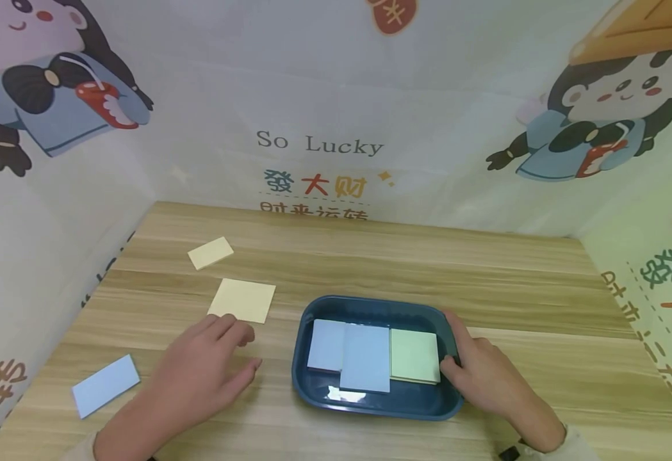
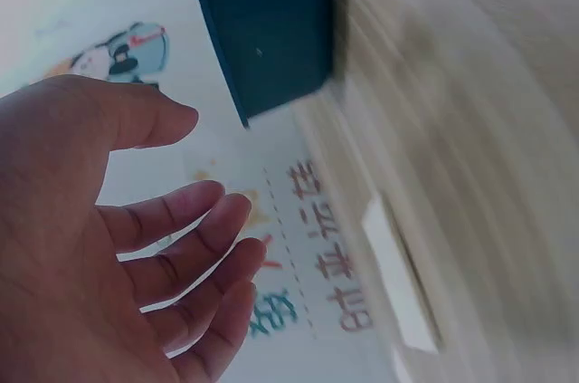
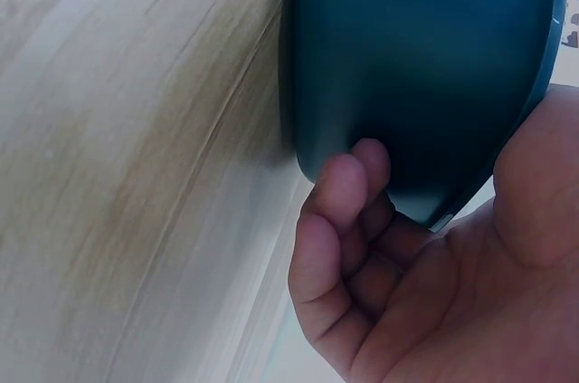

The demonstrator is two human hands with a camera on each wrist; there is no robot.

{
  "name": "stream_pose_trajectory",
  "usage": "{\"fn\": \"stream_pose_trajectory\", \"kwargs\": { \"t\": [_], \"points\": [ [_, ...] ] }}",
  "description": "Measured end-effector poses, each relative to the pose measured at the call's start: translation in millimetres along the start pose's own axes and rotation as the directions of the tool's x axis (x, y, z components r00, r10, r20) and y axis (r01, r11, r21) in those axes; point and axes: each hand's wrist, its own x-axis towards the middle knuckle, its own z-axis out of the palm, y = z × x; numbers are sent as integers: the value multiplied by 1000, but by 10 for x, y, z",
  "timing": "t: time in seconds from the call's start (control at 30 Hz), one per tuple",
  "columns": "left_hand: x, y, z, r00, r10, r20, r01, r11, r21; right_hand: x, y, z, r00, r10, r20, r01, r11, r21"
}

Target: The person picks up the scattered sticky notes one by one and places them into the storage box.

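Head view: my left hand (image 1: 197,378) rests on desk (image 1: 370,262), fingers relaxed, beside yellow sticky pad (image 1: 242,299); right hand (image 1: 494,378) grips blue tray (image 1: 312,384) holding three pads. Left wrist: fingers (image 2: 181,220) loose, empty. Right wrist: fingers (image 3: 348,211) curled under tray.

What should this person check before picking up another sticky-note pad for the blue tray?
1. Tray held steady: ok. The right hand grips its right rim, thumb inside, fingers curled under the outer wall.
2. Left hand free: ok, fingers relaxed and holding nothing.
3. Nearest pad within reach: ok, probably. The large yellow pad lies just past the left fingertips.
4. Room in tray: cannot tell. Two blue pads and a green pad already cover most of the floor.
5. Other pads lying loose: ok. The small yellow pad and blue pad lie flat on the table.
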Motion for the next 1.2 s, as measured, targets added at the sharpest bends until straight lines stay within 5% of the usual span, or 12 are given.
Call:
{"fn": "stream_pose_trajectory", "kwargs": {
  "t": [0.3,0.6,0.8,1.03,1.2],
  "points": [
    [-429,-360,-19,986,-161,40,162,987,-16,-1,7,-4,1000,-2,0,2,1000,-11],
    [-818,-821,-51,927,-341,156,341,940,31,0,12,-8,1000,-5,4,5,1000,-8],
    [-1024,-1078,-92,857,-456,240,451,889,79,6,23,2,1000,-11,2,11,1000,-11],
    [-1187,-1274,-120,747,-568,346,549,820,162,7,22,-4,1000,-8,3,8,1000,-6],
    [-1264,-1339,-107,763,-562,320,546,825,147,9,23,-3,1000,-1,8,1,1000,-4]
  ]
}}
